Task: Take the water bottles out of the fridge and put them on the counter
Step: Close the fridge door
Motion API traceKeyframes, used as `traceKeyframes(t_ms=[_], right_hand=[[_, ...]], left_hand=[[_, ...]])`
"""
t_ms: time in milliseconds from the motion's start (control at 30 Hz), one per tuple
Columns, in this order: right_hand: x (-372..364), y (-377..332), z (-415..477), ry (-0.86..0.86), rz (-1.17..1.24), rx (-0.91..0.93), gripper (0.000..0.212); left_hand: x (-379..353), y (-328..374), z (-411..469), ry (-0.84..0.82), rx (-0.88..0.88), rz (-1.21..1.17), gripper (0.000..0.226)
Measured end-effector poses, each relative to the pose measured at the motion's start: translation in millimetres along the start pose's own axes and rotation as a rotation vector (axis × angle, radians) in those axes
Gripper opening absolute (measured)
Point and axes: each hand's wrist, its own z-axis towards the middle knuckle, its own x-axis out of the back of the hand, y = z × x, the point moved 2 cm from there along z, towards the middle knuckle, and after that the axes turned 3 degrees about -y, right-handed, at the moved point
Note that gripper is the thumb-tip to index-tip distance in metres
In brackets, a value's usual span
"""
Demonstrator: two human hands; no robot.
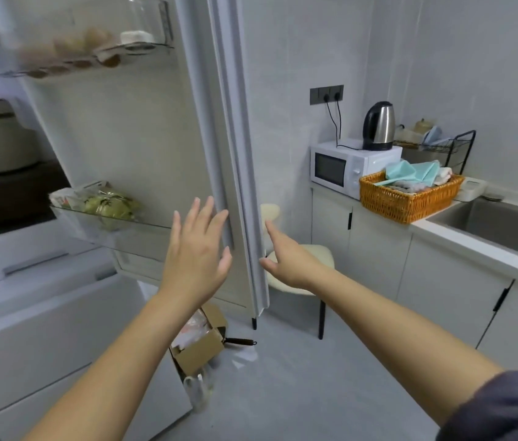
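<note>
The white fridge door (143,148) stands open in front of me, its inner side facing me. My left hand (197,249) is spread flat with straight fingers close to the door's inner edge. My right hand (286,262) reaches past the door's outer edge, fingers partly hidden behind it, holding nothing that I can see. The door's lower shelf (108,214) holds green packets, the upper shelf (92,55) eggs and a white tub. No water bottle shows in the door. The counter (442,230) runs along the right wall.
On the counter sit a white microwave (340,168) with a kettle (378,125) on top, an orange basket of cloths (407,198), a dish rack (442,144) and a sink (505,227). A cream stool (302,268) stands behind the door. A cardboard box (197,345) lies on the floor.
</note>
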Motion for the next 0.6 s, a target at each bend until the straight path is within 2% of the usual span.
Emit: traceKeyframes(t_ms=[300, 600], right_hand=[[-15.5, -16.9, 9.0, 0.061, 0.084, -0.077, 0.082], [-18.3, -42.2, -11.8, 0.06, 0.211, 0.059, 0.047]], left_hand=[[-7.1, -28.8, -4.5, -0.034, -0.057, -0.004, 0.058], [19.1, -47.5, -49.4, 0.087, 0.063, 0.001, 0.061]])
